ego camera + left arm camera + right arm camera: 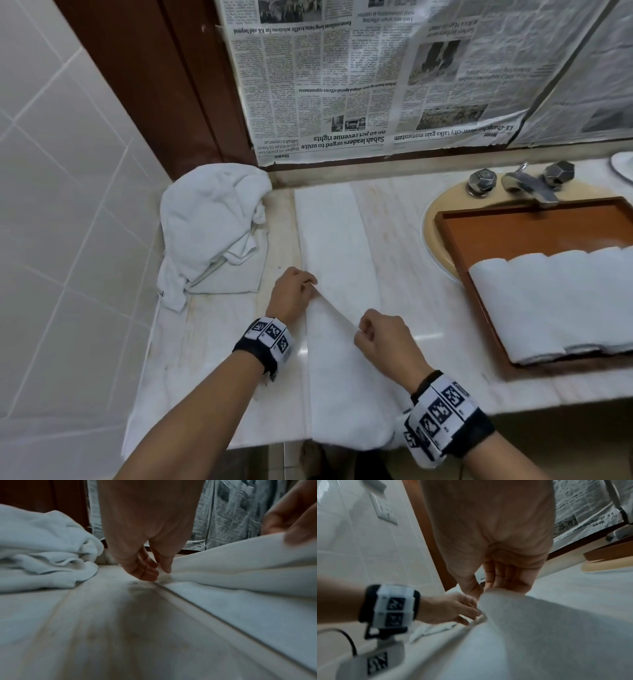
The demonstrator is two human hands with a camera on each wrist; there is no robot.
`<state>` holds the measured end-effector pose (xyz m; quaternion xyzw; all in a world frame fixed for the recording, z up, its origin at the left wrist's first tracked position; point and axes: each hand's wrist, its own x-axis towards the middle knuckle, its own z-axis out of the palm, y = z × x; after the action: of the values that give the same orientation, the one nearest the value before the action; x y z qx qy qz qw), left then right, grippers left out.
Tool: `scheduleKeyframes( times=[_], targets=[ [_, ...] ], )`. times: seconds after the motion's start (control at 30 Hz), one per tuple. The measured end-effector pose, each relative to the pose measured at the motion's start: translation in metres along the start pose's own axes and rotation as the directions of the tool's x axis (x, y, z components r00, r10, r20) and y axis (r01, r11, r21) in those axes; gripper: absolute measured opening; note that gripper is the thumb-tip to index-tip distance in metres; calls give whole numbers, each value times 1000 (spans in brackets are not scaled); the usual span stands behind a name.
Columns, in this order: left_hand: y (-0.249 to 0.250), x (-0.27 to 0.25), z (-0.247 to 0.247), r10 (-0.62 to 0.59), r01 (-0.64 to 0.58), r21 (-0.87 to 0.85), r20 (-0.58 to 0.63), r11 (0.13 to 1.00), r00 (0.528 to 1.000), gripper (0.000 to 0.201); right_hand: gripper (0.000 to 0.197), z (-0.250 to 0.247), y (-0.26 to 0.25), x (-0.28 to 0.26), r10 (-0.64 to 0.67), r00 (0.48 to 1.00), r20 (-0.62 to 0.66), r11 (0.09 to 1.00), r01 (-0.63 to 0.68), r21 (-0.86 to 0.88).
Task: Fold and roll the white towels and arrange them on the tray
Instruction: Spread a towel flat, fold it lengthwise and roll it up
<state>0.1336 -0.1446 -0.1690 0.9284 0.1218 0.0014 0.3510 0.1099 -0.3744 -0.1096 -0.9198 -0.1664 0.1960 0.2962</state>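
Observation:
A long white towel (337, 240) lies as a folded strip on the marble counter (219, 342), running from the back wall to the near edge. My left hand (310, 282) pinches its left edge low against the counter; the left wrist view shows thumb and fingers (149, 573) closed on the cloth (240, 588). My right hand (361, 330) pinches the same edge nearer to me and holds it raised, so the cloth (539, 628) stretches taut between both hands. The brown tray (513, 226) on the right holds several rolled white towels (555, 301).
A heap of loose white towels (212, 226) fills the counter's back left corner by the tiled wall. The tray sits over a beige sink (433, 219) with a metal tap (527, 185) behind it. Newspaper (342, 85) covers the wall behind.

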Motion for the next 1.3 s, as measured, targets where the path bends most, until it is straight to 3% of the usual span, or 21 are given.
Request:
scheduleKeyframes(
  times=[0.07, 0.17, 0.37, 0.47, 0.57, 0.63, 0.7, 0.77, 0.8, 0.83, 0.93, 1.03, 1.13, 1.3],
  targets=[
    [-4, -5, -2, -36, 36, -17, 14, 999, 999, 23, 10, 12, -19, -8, -46, 999, -5, 997, 46, 62],
    [-8, -12, -2, -67, 67, -35, 19, 997, 998, 26, 12, 44, -38, -12, -85, 995, 51, 996, 84, 14],
    [-7, -16, -3, -70, 71, -45, 25, 996, 997, 29, 3, 92, -43, -14, 26, 979, 202, 994, -4, -106],
    [-8, -20, 2, -66, 66, -88, 0, 994, 998, 30, 21, 80, -37, -24, -2, 945, 327, 999, -10, 35],
    [-13, -25, 9, -81, 74, -130, -48, 989, 996, 30, 27, 55, -33, -35, -156, 878, 452, 973, 57, 225],
    [-15, -27, 9, -65, 53, -116, -104, 992, 992, 32, 25, 39, -26, -28, -239, 883, 404, 950, 127, 284],
    [-17, -26, 9, -7, 0, -47, -155, 999, 988, 39, 28, 28, -9, -6, -251, 950, 184, 944, 198, 266],
    [-15, -23, 11, -9, 22, 87, -149, 996, 989, 47, 41, 25, 8, 29, -260, 964, -53, 957, 264, 121],
    [-11, -20, 13, -32, 52, 164, -122, 985, 992, 49, 50, 25, 13, 47, -274, 955, -111, 961, 277, 15],
    [-7, -15, 16, -54, 70, 232, -77, 970, 996, 52, 57, 25, 15, 66, -289, 950, -116, 956, 280, -86],
    [5, 2, 32, -82, 38, 399, 93, 916, 992, 54, 74, 29, 9, 109, -249, 965, 83, 914, 262, -309],
    [6, 6, 40, -109, 25, 453, 159, 891, 981, 55, 67, 34, 17, 133, -190, 960, 206, 866, 263, -425],
    [-2, -1, 34, -180, 112, 435, 117, 893, 977, 52, 57, 27, 38, 139, -162, 968, 190, 850, 234, -471],
    [-7, -11, 19, -286, 233, 395, 80, 888, 955, 53, 55, 3, 66, 133, -6, 998, 56, 891, 30, -452]
  ],
)
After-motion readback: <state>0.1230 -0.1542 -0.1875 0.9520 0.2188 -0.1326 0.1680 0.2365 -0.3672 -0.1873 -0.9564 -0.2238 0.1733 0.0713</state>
